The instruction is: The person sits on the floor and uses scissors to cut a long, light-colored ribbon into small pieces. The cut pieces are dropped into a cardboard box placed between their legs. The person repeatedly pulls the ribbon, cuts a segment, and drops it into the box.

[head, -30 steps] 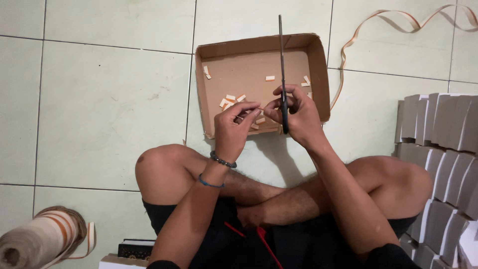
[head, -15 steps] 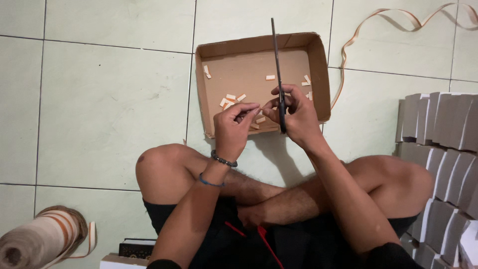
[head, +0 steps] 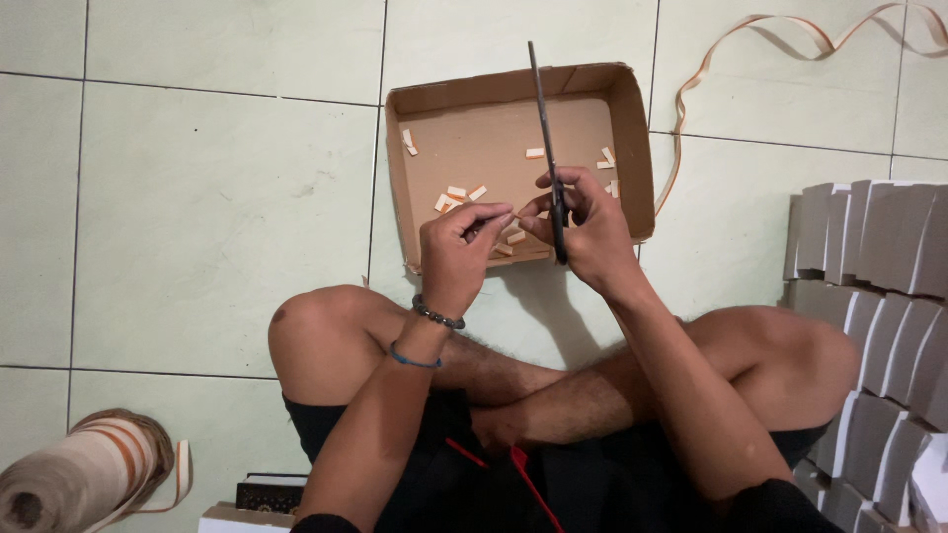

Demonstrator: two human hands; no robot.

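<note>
I sit cross-legged on a tiled floor. My right hand (head: 583, 232) grips black scissors (head: 546, 128), blades closed and pointing away from me over a shallow cardboard tray (head: 632, 128). My left hand (head: 459, 247) pinches a thin strip end between thumb and fingers, close to my right hand's fingertips, just above the tray's near edge. Several small cut orange-and-white pieces (head: 456, 197) lie scattered inside the tray.
A long orange ribbon strip (head: 780, 39) curls on the floor beyond the tray at upper right. Stacked white folded cartons (head: 869, 296) stand at my right. A ribbon roll (head: 84, 474) lies at lower left, small boxes (head: 267, 494) by my left thigh.
The scissors have tilted slightly leftward at the tip. Both hands stay almost in place above the tray's near edge.
</note>
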